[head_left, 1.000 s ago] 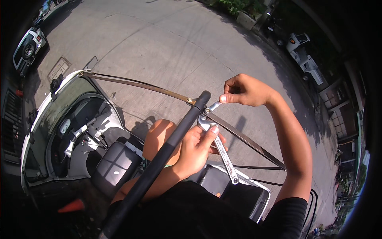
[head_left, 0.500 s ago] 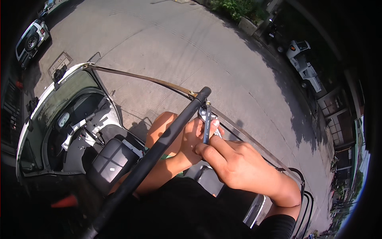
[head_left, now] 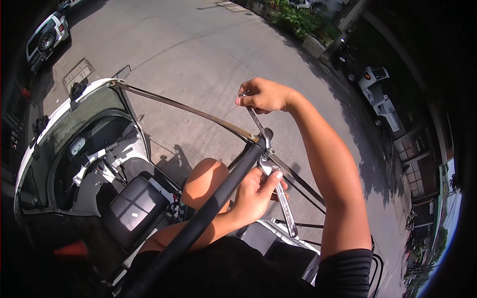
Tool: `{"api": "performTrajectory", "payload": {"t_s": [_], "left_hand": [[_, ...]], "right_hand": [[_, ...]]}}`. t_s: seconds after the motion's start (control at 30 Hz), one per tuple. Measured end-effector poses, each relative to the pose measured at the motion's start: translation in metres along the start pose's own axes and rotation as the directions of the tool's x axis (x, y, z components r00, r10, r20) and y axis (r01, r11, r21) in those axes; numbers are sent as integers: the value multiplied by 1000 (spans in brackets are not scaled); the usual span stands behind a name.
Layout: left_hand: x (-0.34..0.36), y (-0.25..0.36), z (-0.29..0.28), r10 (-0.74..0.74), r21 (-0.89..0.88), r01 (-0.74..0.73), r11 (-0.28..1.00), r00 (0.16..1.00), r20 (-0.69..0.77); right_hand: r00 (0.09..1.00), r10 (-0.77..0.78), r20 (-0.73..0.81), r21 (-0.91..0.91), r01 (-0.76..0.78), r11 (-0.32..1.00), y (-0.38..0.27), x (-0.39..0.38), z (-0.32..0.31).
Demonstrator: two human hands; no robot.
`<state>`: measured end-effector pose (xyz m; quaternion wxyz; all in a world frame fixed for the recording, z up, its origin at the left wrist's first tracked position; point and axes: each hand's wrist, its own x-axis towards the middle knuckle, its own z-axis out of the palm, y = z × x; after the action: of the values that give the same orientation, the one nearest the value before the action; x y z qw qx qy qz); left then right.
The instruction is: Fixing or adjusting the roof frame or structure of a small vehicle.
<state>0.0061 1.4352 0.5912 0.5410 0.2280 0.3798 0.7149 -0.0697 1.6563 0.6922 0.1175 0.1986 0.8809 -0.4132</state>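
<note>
Near the end of a black tubular bar (head_left: 213, 198), my left hand (head_left: 253, 198) is closed around an adjustable wrench (head_left: 284, 203). Its head sits up by a bolt (head_left: 270, 150) at the bar's tip, and its handle slants down to the right. Above the bar, my right hand (head_left: 268, 94) is closed on the upper end of a slim wrench (head_left: 257, 120). The lower end of that wrench meets the bolt; the exact fit is too small to tell. A flat brown metal strip (head_left: 189, 107) joins the bar's end from the left, and another strip (head_left: 298, 180) runs off to the right.
Below left is a small white vehicle's windshield frame (head_left: 64, 111) with a dark seat (head_left: 134, 211). My bare knee (head_left: 204, 181) is beside the bar. Paved road (head_left: 198, 54) spreads beyond, with a parked car (head_left: 47, 42) at far left and a white vehicle (head_left: 380, 97) at right.
My right hand has moved up and away from the left one, and the slim wrench now points upward from the bolt. The adjustable wrench's handle has come into fuller view in my left hand.
</note>
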Motion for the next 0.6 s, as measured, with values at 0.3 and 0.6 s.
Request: {"api": "performTrajectory", "payload": {"t_s": [0.3,0.6], "left_hand": [[0,0,-1,42,-4,-42,999,999,15],[0,-2,0,70,25,-71,997,997,20]], "right_hand": [[945,99,-312,374,27,927,113,-124,3],[674,-431,-599,-456,156,876,43,-259,114]]}}
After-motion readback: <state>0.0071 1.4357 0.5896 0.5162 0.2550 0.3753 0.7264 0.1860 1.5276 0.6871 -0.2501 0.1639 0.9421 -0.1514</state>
